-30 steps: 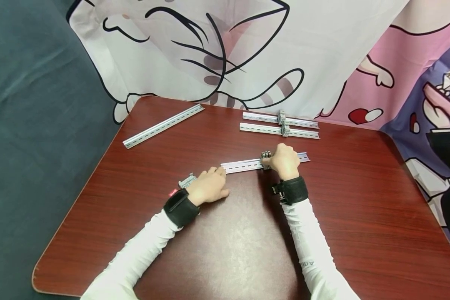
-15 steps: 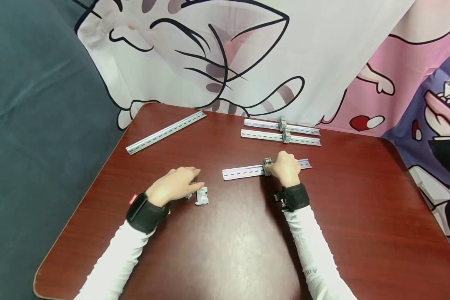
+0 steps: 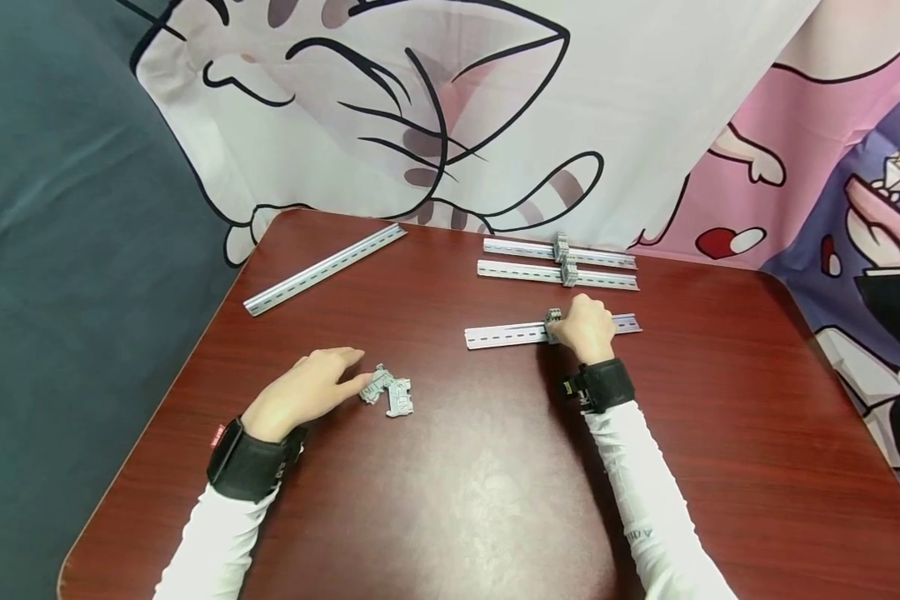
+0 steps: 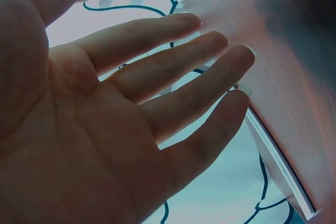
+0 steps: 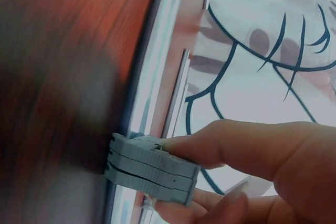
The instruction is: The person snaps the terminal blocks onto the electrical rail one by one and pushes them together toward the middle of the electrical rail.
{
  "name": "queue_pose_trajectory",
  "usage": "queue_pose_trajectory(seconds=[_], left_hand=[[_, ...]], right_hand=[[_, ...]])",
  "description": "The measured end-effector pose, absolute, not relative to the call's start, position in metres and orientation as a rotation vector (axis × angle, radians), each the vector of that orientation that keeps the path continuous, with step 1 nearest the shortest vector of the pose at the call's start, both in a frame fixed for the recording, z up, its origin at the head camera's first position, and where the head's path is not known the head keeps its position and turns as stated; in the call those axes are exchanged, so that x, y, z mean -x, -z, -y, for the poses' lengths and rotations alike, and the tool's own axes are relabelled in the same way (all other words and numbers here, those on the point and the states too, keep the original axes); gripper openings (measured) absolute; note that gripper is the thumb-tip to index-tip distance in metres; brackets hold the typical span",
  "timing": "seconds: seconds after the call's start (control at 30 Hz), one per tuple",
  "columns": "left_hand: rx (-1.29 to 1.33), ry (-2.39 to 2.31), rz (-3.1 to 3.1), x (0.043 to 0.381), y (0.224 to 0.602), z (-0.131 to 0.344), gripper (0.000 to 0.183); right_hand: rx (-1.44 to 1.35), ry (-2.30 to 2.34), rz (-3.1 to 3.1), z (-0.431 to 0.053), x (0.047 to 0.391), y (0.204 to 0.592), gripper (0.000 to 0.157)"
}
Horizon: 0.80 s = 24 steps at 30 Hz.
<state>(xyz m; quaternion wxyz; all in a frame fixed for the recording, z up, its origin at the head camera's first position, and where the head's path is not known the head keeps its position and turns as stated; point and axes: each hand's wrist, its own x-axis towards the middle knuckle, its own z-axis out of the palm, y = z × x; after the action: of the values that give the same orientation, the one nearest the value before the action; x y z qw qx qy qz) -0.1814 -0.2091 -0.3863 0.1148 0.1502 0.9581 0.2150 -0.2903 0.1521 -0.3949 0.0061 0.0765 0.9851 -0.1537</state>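
Observation:
My right hand [image 3: 587,329] pinches a small stack of grey terminal blocks [image 5: 152,169] between thumb and fingers. The stack sits across a slotted metal DIN rail [image 3: 502,335], which slants slightly on the table; the hand covers part of the rail right of the stack. To the left, my left hand [image 3: 303,396] hovers palm down with its fingers spread, its thumb tip at a loose grey terminal block [image 3: 377,383]. Another loose terminal block [image 3: 400,397] lies against that one on its right. The left wrist view shows the palm and extended fingers holding nothing.
At the back right, two DIN rails lie parallel, a rear rail [image 3: 521,247] and a front rail [image 3: 517,271], each with terminal blocks near its middle. A bare rail [image 3: 322,268] lies diagonally at the back left. A cartoon-printed cloth [image 3: 510,108] hangs behind the table.
My left hand has left the rail's left end and moved left, uncovering the two loose terminal blocks. My right hand, rail and stack have shifted slightly right.

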Motion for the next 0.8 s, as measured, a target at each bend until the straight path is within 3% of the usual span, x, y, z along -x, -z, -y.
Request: queue_pose_trajectory(seconds=[0.8], left_hand=[[-0.421,-0.615,-2.753,0.182,0.388,0.216,0.052]], right_hand=[[-0.428,0.605,-3.04,-0.162,0.335,0.402,0.034]])
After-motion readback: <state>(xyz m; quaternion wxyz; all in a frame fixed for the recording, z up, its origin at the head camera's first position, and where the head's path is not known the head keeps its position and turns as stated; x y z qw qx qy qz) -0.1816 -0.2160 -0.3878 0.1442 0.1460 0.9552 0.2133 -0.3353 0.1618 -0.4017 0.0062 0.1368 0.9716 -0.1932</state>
